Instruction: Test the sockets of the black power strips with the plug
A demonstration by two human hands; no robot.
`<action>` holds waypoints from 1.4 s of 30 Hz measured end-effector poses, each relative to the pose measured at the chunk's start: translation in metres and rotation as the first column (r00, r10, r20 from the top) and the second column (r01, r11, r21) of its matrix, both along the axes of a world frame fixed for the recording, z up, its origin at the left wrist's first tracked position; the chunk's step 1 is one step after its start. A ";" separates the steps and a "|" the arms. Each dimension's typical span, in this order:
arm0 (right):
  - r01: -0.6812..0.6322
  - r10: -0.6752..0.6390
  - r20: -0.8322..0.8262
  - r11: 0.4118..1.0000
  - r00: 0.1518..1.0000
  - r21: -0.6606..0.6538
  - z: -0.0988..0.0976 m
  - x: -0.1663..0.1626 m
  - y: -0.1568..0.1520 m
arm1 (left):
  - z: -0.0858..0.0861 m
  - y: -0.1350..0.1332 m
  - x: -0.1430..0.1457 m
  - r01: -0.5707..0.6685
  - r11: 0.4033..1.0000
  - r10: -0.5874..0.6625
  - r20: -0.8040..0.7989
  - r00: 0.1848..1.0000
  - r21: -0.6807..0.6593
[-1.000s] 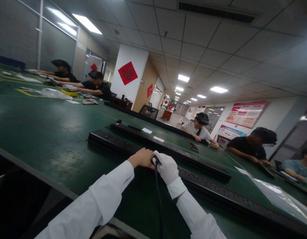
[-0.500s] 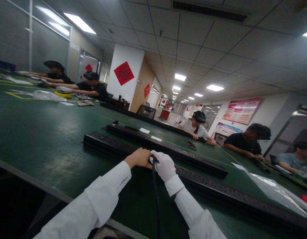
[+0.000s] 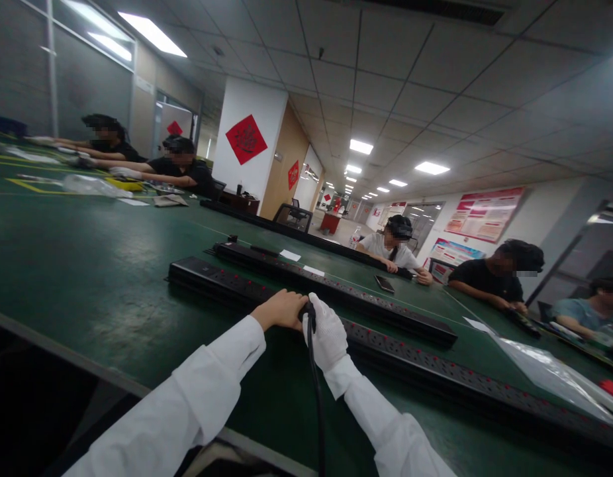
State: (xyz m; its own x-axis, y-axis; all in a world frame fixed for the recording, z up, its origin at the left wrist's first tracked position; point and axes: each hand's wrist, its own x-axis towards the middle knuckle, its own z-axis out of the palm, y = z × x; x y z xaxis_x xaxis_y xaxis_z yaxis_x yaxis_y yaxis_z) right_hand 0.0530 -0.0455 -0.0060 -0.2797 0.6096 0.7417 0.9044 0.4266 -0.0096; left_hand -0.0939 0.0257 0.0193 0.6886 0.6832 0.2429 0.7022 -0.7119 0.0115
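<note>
- Surface (image 3: 128, 311): green, strips laid lengthwise on it. Best used as backing, with force going down into it rather than towards the near edge.
- Near strip (image 3: 410, 356): black, nearer the near edge than the far edge, running out of view towards the right. Press flat and hold firm; being long, likely to swing under a sideways push.
- Far strip (image 3: 331, 285): just beyond, between near strip and far edge. Avoid bumping it.
- Left hand (image 3: 284, 309): bare, fingers together over the near strip, just beside the other hand. Thumb hidden; not possible to tell a clamp from a simple press. Best as a brace, bearing straight down.
- Right hand (image 3: 327, 334): gloved, fingers clamped on the plug (image 3: 311, 315). Grip the body, not the cord (image 3: 315, 391); wrist firm, force straight.
- Cord: dropping from the plug across the near edge, out of view below. Allow slack and no tug.
- Plug: black, at the near strip, between both hands. Contact mostly covered by fingers; depth not possible to tell. Hold square, without rocking.
- Sockets (image 3: 435, 366): in a row along the near strip. Line up by eye before applying force.
</note>
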 end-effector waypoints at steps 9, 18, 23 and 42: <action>0.002 -0.002 -0.003 1.000 1.000 -0.017 0.002 -0.001 -0.001 | -0.001 0.000 0.000 0.006 1.000 -0.006 0.003 1.000 0.016; -0.001 0.001 0.003 1.000 1.000 -0.029 0.002 0.000 -0.002 | 0.001 -0.001 -0.001 0.006 1.000 -0.006 0.005 1.000 0.002; -0.001 0.000 -0.003 0.999 1.000 -0.052 0.003 0.000 -0.003 | -0.001 0.000 -0.001 0.027 0.999 -0.027 -0.003 1.000 0.039; 0.007 -0.007 0.007 1.000 1.000 -0.026 0.000 0.000 0.001 | -0.001 0.000 0.000 0.003 1.000 -0.003 -0.013 1.000 0.023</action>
